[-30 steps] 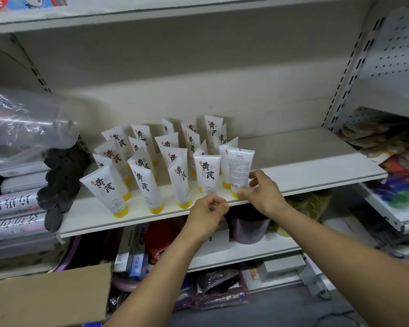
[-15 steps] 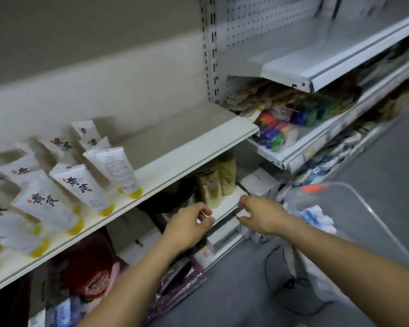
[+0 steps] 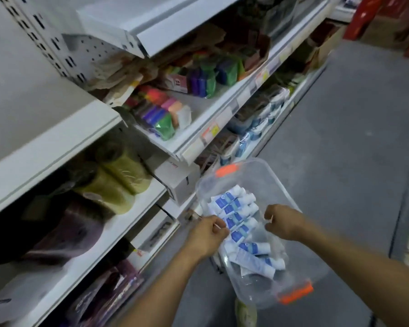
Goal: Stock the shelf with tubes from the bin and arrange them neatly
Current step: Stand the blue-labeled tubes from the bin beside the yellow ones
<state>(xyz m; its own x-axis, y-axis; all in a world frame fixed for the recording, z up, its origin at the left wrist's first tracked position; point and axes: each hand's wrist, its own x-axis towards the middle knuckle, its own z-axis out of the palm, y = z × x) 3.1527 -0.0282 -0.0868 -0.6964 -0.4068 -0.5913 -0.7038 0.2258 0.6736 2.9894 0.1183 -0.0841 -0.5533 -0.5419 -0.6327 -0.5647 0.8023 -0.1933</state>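
Left hand: fingers curled at the near-left edge of the bin, against the tubes. Blurred, so you cannot tell whether it pinches one. Right hand: curled above the bin, nothing seen in it.

Step, as judged: pick-up from bin. Take a tube by its body, not the cap, and lift it clear so its neighbours don't drag out.

Tubes: white, blue label panels, white caps mostly pointing right, lying loosely side by side in the clear, orange-handled bin. Shelf: up-left, well apart.
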